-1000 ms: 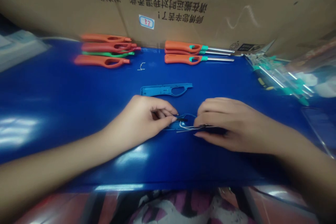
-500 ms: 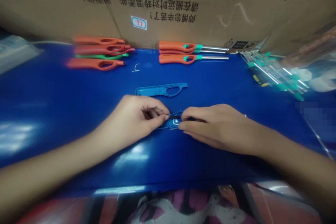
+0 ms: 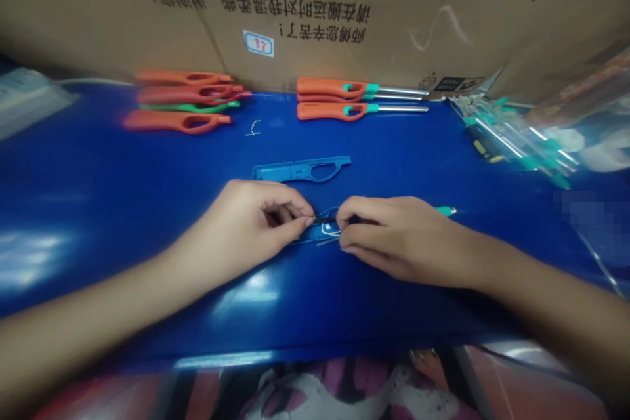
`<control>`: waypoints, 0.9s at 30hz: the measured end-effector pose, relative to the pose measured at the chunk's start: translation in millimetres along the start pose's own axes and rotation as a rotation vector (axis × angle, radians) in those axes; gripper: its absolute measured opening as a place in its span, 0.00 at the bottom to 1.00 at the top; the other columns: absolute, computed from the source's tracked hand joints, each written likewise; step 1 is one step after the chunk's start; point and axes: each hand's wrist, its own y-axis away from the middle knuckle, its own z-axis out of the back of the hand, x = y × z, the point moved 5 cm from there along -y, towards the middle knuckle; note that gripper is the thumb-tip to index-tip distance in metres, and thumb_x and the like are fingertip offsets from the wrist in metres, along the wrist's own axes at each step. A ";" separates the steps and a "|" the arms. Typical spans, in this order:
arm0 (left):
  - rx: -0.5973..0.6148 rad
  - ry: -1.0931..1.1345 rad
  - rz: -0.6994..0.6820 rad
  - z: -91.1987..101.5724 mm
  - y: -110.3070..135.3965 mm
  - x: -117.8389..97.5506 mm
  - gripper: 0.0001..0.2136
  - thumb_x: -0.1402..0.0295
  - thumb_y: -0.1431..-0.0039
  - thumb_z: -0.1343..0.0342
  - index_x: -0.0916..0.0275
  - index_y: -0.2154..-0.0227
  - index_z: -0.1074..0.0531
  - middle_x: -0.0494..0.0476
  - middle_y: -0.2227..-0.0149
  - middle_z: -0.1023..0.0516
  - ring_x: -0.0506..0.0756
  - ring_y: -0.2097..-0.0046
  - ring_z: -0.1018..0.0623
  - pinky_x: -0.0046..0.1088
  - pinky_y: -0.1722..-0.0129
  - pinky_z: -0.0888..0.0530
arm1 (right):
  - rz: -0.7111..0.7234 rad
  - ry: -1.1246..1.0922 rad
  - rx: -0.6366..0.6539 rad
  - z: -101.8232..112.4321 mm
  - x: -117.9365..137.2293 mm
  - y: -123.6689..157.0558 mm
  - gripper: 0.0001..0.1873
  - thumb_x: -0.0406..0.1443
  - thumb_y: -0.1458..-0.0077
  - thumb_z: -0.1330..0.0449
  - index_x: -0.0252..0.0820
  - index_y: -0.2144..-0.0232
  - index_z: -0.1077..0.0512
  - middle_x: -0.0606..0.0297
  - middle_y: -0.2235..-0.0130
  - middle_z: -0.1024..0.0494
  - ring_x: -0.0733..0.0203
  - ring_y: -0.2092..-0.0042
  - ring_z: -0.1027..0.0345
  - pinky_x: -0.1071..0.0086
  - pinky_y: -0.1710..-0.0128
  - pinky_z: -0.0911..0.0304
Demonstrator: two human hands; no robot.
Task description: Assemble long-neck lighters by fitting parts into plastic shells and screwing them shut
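One blue counter (image 3: pixel 147 223) spans the frame. At centre, your left hand (image 3: pixel 266 220) pinches, your right hand (image 3: pixel 398 236) bunches, its hold hidden. Three orange lighters (image 3: pixel 319 111) lie upper centre; two blue shell halves (image 3: pixel 275 172), centre; one black part (image 3: pixel 325 220), in that left pinch.

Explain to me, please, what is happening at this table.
A person's left hand pinches a slim black part over an open blue plastic shell; the right hand is beside thin white wires there, its grip partly hidden. A second blue plastic half-shell lies just beyond; orange plastic lighters with metal tubes lie farther back.
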 end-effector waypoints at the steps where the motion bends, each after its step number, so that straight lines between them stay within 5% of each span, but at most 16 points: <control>1: 0.004 0.004 0.011 -0.1 -0.7 0.8 0.04 0.70 0.41 0.38 0.60 0.66 0.18 0.50 0.71 0.17 0.48 0.73 0.20 0.20 0.74 0.25 | -0.003 -0.041 0.009 1.1 -1.3 0.8 0.10 0.34 0.31 0.50 0.42 0.60 0.29 0.62 0.53 0.26 0.63 0.61 0.33 0.68 0.64 0.42; 8: 0.006 -0.001 0.025 1.8 -3.3 3.2 0.05 0.68 0.41 0.39 0.59 0.67 0.18 0.49 0.73 0.18 0.48 0.73 0.22 0.19 0.75 0.27 | -0.023 0.131 -0.069 4.8 -1.9 -0.1 0.12 0.37 0.31 0.48 0.46 0.49 0.28 0.58 0.49 0.27 0.57 0.55 0.31 0.66 0.64 0.41; 15: 0.012 0.005 0.015 0.8 -3.7 0.7 0.04 0.68 0.42 0.39 0.59 0.68 0.18 0.49 0.73 0.18 0.48 0.74 0.22 0.19 0.76 0.27 | 0.018 0.202 -0.105 0.0 -1.1 -3.9 0.11 0.34 0.31 0.49 0.40 0.59 0.27 0.58 0.53 0.24 0.58 0.58 0.32 0.66 0.65 0.41; 21: -0.001 -0.012 0.007 1.7 -2.3 -1.2 0.04 0.70 0.42 0.39 0.59 0.68 0.18 0.49 0.73 0.18 0.48 0.74 0.22 0.19 0.76 0.28 | 0.044 0.001 -0.063 1.5 -2.5 0.0 0.13 0.36 0.29 0.52 0.40 0.56 0.28 0.59 0.53 0.24 0.61 0.56 0.31 0.67 0.61 0.38; 27: -0.003 -0.022 -0.031 0.6 0.2 -3.3 0.05 0.73 0.43 0.40 0.59 0.68 0.19 0.49 0.72 0.18 0.47 0.74 0.22 0.18 0.75 0.28 | 0.050 0.221 -0.067 -3.0 2.1 -5.8 0.12 0.35 0.31 0.50 0.45 0.51 0.28 0.58 0.49 0.25 0.58 0.57 0.32 0.67 0.66 0.43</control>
